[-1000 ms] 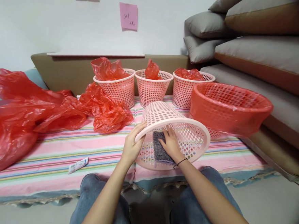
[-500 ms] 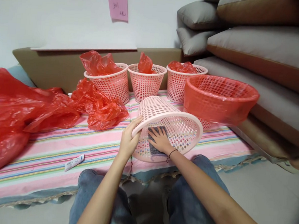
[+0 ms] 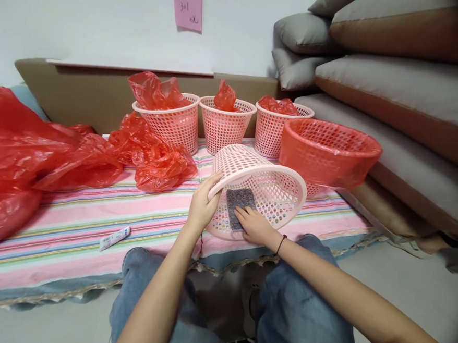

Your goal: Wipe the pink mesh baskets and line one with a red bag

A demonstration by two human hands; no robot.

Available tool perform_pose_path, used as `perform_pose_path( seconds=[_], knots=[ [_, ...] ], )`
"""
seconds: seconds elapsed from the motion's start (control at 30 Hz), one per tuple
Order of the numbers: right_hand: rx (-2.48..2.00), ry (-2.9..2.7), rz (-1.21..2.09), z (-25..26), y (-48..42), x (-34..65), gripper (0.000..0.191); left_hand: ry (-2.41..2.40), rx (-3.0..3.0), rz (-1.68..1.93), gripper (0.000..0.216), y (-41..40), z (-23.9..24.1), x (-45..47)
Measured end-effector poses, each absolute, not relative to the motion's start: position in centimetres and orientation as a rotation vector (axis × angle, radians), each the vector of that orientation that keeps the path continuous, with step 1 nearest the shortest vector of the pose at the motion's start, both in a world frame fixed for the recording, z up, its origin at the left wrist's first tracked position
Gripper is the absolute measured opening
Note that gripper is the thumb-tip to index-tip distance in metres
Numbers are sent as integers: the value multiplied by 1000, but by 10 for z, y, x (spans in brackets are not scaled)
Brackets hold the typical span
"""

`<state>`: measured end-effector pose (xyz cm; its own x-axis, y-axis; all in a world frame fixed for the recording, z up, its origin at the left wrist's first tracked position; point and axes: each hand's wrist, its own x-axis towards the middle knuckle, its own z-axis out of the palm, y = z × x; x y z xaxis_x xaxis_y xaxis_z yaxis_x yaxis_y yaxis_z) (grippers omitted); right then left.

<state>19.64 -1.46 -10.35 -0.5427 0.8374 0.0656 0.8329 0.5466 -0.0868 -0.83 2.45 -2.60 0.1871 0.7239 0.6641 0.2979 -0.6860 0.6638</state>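
Basket (image 3: 267, 187) of pink perforated plastic lies tipped on its side on a striped cloth (image 3: 92, 219), mouth toward the person. Left hand (image 3: 202, 207) grips its rim; right hand (image 3: 253, 224) presses flat fingers on a grey pad (image 3: 240, 203) inside (sofa cushions (image 3: 396, 78) behind).

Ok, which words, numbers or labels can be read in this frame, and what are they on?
"301": handwritten on the pink note stuck to the wall.
Second line on the note: a few handwritten marks, too unclear to read.
Small tube on the striped cloth: print too small to read.
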Motion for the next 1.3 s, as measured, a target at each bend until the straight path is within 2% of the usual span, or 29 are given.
perform_pose_path(
  seconds=[0.3, 0.43, 0.5, 0.63, 0.73, 0.87, 1.1, 1.3],
  knots=[
    [-1656, -2346, 257, -111, 3, 200, 51, 998, 2111, 1502, 41, 27, -34, -10],
    [-1690, -2150, 376, -111, 19, 212, 43, 1115, 2193, 1757, 61, 22, -34, -11],
    [-1655, -2098, 427, -113, 24, 216, 40, 1159, 2198, 1803, 58, 14, -31, -10],
    [-1540, -2031, 504, -114, 25, 221, 36, 1048, 1865, 1324, 26, -11, -30, 7],
    [-1467, -1965, 533, -113, 23, 226, 37, 1053, 1646, 1172, 18, -24, -46, 31],
    [-1408, -1888, 557, -106, 18, 233, 43, 1093, 1207, 994, 23, -27, -74, 61],
    [-1300, -1952, 651, -87, -16, 237, 48, 903, 529, 778, 54, -26, -81, 81],
    [-1193, -2232, 645, -72, -43, 239, 58, 910, 370, 710, 55, -28, -81, 82]
  ],
)
